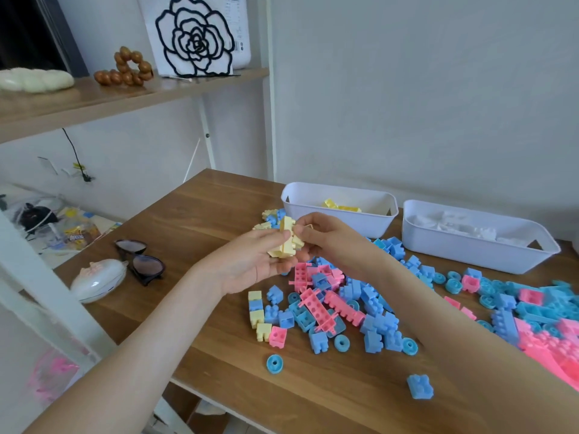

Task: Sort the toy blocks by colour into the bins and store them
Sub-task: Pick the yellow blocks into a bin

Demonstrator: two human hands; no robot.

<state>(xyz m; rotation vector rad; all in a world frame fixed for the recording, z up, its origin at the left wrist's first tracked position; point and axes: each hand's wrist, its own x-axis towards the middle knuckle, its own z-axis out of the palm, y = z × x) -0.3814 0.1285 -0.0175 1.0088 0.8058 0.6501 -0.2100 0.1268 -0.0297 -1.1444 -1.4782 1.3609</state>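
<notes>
**At the table (203, 220): yellow cluster (285, 245) held aloft**

Left hand (247, 264) cradles it from below, fingers curled round; right hand (329, 239) pinches its far side. It hangs above the table, just before a white bin (338, 222) holding yellow blocks (341, 206). Second bin (470, 255), to the right, holds white pieces (454, 227). Blue and pink blocks (329, 305) lie scattered beneath.

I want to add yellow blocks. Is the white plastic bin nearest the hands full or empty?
Mostly empty: only a few pale yellow blocks show inside the white plastic bin.
</notes>
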